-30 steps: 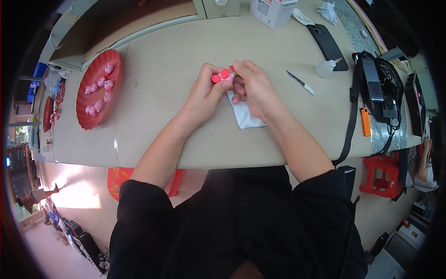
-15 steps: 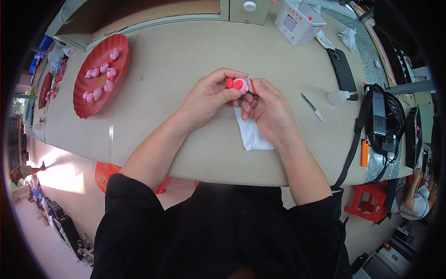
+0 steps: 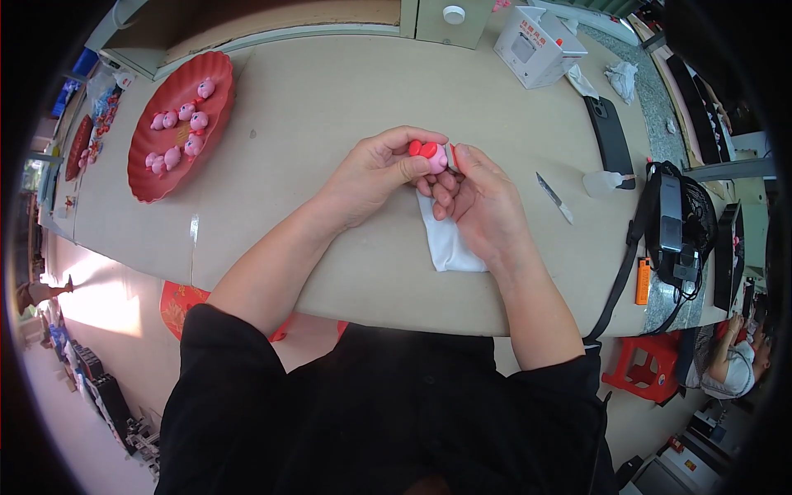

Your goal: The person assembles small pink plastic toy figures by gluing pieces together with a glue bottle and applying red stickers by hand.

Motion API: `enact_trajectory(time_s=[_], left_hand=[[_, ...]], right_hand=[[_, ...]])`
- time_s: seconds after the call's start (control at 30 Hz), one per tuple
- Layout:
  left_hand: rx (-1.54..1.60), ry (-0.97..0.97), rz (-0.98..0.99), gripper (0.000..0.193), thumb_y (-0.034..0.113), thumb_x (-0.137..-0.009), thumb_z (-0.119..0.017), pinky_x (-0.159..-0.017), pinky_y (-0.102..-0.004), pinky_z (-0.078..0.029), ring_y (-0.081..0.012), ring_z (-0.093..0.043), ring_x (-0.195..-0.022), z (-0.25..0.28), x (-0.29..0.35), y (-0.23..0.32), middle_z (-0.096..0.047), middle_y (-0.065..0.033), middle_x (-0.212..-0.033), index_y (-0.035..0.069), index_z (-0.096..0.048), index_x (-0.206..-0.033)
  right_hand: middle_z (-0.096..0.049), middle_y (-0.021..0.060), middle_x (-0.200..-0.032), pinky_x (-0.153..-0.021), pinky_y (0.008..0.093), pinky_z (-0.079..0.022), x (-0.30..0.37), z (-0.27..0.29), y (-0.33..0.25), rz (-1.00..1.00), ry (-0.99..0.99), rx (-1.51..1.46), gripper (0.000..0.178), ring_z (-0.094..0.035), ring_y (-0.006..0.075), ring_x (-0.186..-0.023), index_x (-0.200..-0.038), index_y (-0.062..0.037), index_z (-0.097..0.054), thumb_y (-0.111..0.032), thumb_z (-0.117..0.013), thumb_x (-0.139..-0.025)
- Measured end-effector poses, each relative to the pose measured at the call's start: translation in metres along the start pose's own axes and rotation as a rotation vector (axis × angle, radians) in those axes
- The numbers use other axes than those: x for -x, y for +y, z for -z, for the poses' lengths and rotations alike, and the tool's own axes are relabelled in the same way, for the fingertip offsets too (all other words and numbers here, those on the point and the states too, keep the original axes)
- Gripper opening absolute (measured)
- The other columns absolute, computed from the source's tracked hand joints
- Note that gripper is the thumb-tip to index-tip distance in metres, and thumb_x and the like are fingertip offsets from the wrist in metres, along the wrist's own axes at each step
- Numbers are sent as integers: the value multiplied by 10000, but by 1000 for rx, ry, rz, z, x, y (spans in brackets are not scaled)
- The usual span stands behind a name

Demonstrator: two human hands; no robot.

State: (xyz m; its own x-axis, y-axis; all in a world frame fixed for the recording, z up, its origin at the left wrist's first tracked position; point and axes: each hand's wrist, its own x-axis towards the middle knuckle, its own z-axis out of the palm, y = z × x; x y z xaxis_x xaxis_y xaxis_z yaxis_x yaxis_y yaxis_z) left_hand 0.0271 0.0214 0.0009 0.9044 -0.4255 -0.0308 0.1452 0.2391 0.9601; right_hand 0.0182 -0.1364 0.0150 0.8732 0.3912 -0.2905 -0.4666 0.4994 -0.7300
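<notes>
Over the middle of the table, a small pink figurine with red rounded parts lies between my two hands. My left hand is closed on its left side, thumb below and forefinger above. The thumb and fingers of my right hand close on its right end, where a narrow grey and red part shows; whether this part is joined to the figurine I cannot tell. Below the hands a folded white cloth rests on the table, partly covered by my right hand.
At the left, a red scalloped tray holds several pink figurines. To the right lie a knife, a small translucent bottle, a black phone and a black bag. A white box stands at the back right.
My hands keep their grip on the figurine, which is turned slightly so its red parts sit a bit differently. The whole view has shifted slightly.
</notes>
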Motion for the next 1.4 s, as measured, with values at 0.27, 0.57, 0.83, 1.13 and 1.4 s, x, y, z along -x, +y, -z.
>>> enact_trajectory(time_s=[0.27, 0.57, 0.83, 1.13, 1.4], left_hand=[[-6, 12, 49, 260, 99, -838, -546, -610, -207, -469, -103, -550, -723, 3, 4, 8, -578, -59, -848, 21, -509, -1083], [-8, 111, -79, 367, -100, -713, -615, -718, -266, -514, -163, -578, -843, -14, 2, 5, -515, -106, -963, 29, -391, -973], [-64, 112, -7, 391, -80, -683, -660, -686, -257, -533, -161, -583, -832, -15, 4, 6, -498, -105, -965, 44, -379, -925], [-92, 104, -16, 384, -67, -695, -659, -672, -246, -523, -142, -594, -781, -12, 3, 6, -548, -103, -878, 47, -362, -910], [-89, 112, 36, 386, -51, -707, -656, -624, -236, -517, -138, -587, -777, -14, 4, 11, -527, -100, -916, 51, -350, -919]], right_hand=[[-489, 36, -660, -478, 249, -436, -1, -1, 0, -25, -4, -38, 223, -501, 115, -559, -841, -25, -471, -238, -435, -893], [-525, 57, -710, -503, 241, -474, -3, 6, -7, 83, 86, -23, 147, -519, 100, -551, -890, -16, -471, -146, -520, -841], [-514, 48, -696, -480, 222, -465, -5, 10, -4, 61, 42, -4, 145, -508, 81, -540, -878, -18, -477, -145, -533, -835], [-518, 45, -699, -471, 214, -450, -7, 9, -3, 48, 43, 5, 146, -505, 75, -535, -865, -21, -484, -153, -538, -833], [-524, 51, -701, -485, 218, -459, -6, 9, -4, 54, 34, -11, 168, -510, 79, -546, -876, -10, -484, -167, -532, -842]])
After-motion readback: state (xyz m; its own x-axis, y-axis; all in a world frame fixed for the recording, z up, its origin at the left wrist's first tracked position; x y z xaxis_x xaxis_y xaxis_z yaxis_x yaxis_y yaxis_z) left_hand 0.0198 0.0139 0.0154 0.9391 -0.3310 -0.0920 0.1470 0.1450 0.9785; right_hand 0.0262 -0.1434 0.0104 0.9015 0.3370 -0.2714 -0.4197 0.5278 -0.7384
